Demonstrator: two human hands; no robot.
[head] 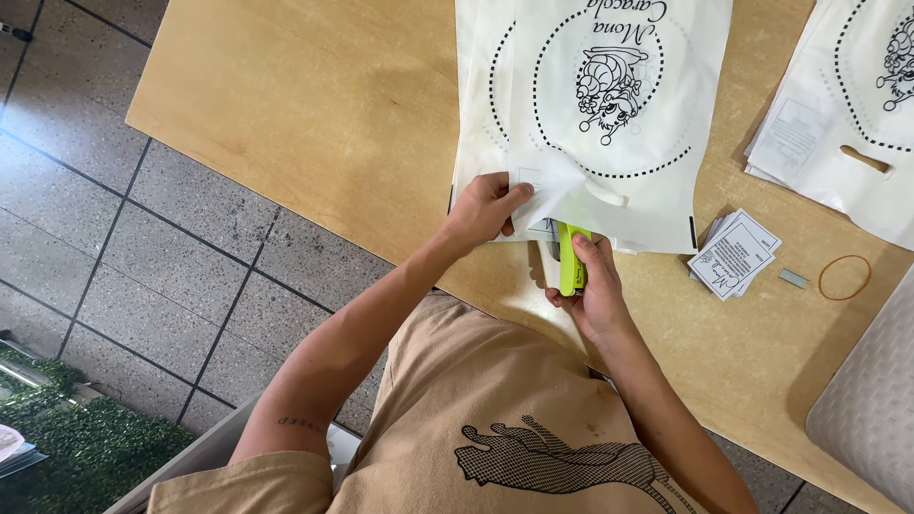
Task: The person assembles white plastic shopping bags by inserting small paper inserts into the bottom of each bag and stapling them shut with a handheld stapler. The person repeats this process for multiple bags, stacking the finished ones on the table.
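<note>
Your right hand point(592, 286) is closing around a lime-green stapler point(571, 259), its nose tucked under the near edge of the white bag point(609, 143) at twelve o'clock from it. At ten o'clock your left hand point(486, 207) is pinching that bag's corner together with a small paper slip point(529, 181). The bag is lying flat on the wooden table point(314, 105), thin and translucent, printed with a black dotted ring around a drawing. A card stack point(735, 253) is sitting at three o'clock, a rubber band point(845, 277) beyond.
</note>
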